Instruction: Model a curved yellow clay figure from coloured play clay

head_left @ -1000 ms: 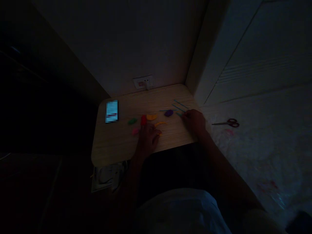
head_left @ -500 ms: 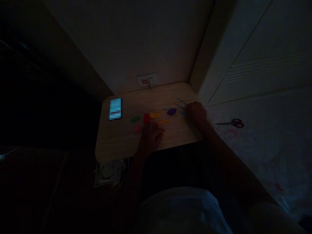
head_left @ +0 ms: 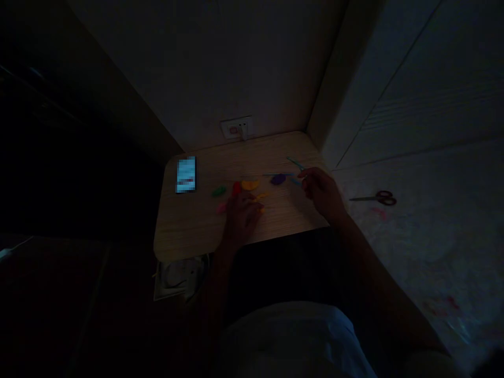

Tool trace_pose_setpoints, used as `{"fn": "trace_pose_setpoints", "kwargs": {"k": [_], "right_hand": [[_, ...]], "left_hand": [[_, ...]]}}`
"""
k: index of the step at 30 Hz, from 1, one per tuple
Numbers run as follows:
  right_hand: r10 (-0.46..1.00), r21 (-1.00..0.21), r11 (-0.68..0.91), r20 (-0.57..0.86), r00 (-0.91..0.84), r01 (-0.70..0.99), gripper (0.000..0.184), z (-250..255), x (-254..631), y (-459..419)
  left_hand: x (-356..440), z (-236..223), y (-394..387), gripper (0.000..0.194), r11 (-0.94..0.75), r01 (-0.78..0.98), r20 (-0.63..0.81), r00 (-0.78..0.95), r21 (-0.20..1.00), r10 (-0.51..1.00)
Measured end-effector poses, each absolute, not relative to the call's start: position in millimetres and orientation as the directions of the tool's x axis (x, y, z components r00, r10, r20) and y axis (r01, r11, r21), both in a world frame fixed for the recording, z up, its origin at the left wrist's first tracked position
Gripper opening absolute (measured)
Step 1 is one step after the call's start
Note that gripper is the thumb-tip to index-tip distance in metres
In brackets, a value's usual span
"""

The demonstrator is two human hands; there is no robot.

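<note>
The picture is very dark. On the wooden table (head_left: 205, 231), my left hand (head_left: 239, 216) rests with its fingers apart, beside thin yellow strips (head_left: 261, 197) that look like modelling clay. It partly covers a red lump (head_left: 236, 188) and a pink lump (head_left: 221, 208). Fingers pinched, my right hand (head_left: 323, 193) is at the table's right side, closed on the near end of a thin blue-green stick (head_left: 294, 161). Near it lie another thin blue stick (head_left: 271, 175), a short blue piece (head_left: 296, 181) and a purple lump (head_left: 278, 179).
A yellow lump (head_left: 250, 185) and a green lump (head_left: 219, 191) lie mid-table. A lit phone (head_left: 186, 175) is at the left. Scissors (head_left: 378, 198) lie on the pale surface to the right. Behind the table is a wall socket (head_left: 237, 128); below its left end sits a box (head_left: 173, 283).
My right hand has lifted and turned, its fingers now showing at the stick's end. One of the sticks beside it no longer shows separately. My left hand has shifted slightly left.
</note>
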State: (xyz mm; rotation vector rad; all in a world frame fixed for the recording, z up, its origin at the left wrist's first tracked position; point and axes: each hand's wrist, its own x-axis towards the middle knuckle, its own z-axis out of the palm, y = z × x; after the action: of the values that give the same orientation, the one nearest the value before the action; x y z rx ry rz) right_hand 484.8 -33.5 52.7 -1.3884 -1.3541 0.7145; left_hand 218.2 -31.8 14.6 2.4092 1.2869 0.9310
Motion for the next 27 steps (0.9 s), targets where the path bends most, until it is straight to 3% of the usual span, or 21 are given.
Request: {"fn": "trace_pose_setpoints", "kwargs": {"k": [3,6,12,20,27], "right_hand": [[0.985,-0.988,0.155,0.156,0.077,0.023,0.029,50,464,-57],[0.991,-0.989,0.11,0.102,0.083,-0.1,0.031,38,450,-70],[0.961,-0.997,0.076,0.073,0.268,0.0,0.034,15,438,-74],[0.952,-0.928,0.209,0.265,0.153,0.309,0.036,19,428,-71],[0.916,-0.881,0.281,0.365,0.167,0.381,0.038,21,421,-68]], "left_hand": [[219,13,-29,0.019,-0.594,0.629,0.426,0.418,0.501,0.802],[219,11,-27,0.018,-0.626,0.595,0.438,0.448,0.504,0.779],[222,12,-28,0.018,-0.618,0.651,0.399,0.475,0.44,0.784],[224,12,-27,0.018,-0.636,0.657,0.374,0.515,0.406,0.771],[224,11,-27,0.017,-0.641,0.643,0.395,0.506,0.419,0.767]]}}
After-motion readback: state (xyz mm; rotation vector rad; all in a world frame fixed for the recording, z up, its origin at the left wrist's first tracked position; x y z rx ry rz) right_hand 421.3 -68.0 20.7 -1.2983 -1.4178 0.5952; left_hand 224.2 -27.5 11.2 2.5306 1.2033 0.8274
